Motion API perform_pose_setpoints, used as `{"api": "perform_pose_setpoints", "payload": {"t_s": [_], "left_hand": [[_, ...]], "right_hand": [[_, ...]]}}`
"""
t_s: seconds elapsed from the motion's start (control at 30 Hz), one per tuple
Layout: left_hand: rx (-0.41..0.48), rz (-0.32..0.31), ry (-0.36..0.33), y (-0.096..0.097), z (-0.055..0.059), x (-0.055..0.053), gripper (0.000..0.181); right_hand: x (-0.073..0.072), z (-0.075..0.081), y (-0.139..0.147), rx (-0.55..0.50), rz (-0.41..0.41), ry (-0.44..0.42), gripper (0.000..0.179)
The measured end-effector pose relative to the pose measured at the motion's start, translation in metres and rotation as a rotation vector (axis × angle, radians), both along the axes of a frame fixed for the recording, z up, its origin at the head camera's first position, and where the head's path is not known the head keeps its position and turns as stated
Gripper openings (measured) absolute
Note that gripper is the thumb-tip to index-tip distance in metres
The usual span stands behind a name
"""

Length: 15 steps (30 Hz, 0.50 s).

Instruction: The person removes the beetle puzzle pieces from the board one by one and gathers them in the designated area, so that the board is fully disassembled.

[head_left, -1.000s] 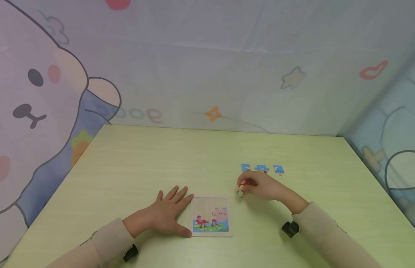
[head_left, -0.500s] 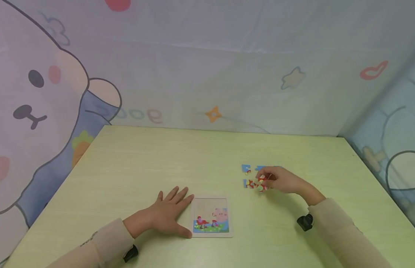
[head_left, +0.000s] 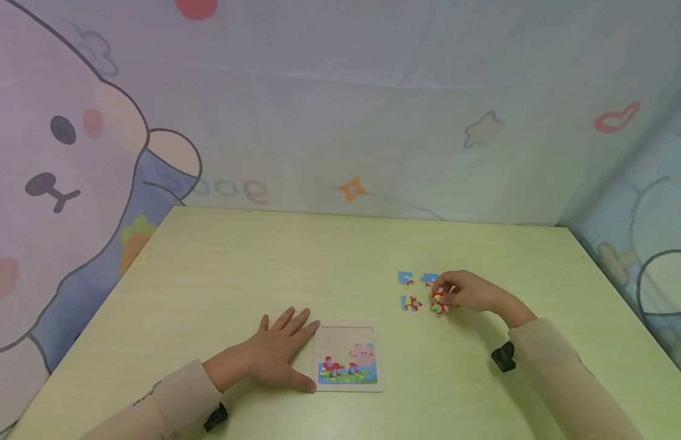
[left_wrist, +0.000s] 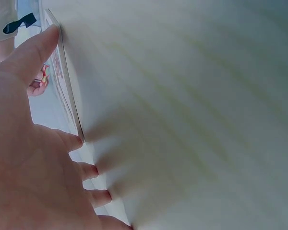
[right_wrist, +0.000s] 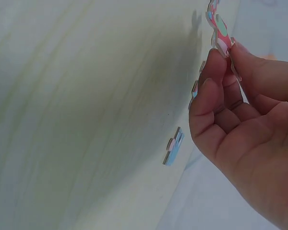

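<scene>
My left hand (head_left: 276,354) lies on the table with its fingers spread, thumb and forefinger at the left edge of a shallow wooden puzzle tray (head_left: 348,388). Inside the tray, puzzle pieces form a pink pig face, red shapes and green grass along the bottom and right; bare wood shows at upper left. My right hand (head_left: 472,292) pinches a red jigsaw piece (right_wrist: 222,31) with a green spot between thumb and fingers, tilted up off the table. In the left wrist view the left thumb (left_wrist: 43,43) touches the tray's edge.
Loose jigsaw pieces lie around the right hand: a blue corner piece (head_left: 404,277), another blue piece (head_left: 429,278) and a red-and-yellow piece (head_left: 411,304). A blue piece (right_wrist: 174,148) shows below the hand in the right wrist view. A printed cloth wall (head_left: 340,122) stands behind the table.
My right hand has moved right from near the tray with the red piece, uncovering the red-and-yellow piece and covering the rightmost blue one. The left hand and tray stay put.
</scene>
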<state>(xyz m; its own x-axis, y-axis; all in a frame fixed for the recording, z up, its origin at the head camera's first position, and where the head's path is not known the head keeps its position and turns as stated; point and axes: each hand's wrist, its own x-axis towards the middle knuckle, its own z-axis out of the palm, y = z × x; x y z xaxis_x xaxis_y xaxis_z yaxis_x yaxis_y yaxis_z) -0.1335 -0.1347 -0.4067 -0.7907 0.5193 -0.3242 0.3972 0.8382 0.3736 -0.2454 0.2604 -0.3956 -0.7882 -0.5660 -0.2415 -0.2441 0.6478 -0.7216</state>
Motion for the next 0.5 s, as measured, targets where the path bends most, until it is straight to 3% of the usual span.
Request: {"api": "perform_pose_setpoints", "payload": {"t_s": [0.5], "left_hand": [[0.001, 0.006, -0.003, 0.001, 0.002, 0.001, 0.104]], "right_hand": [[-0.008, -0.012, -0.003, 0.085, 0.017, 0.084, 0.010]]}}
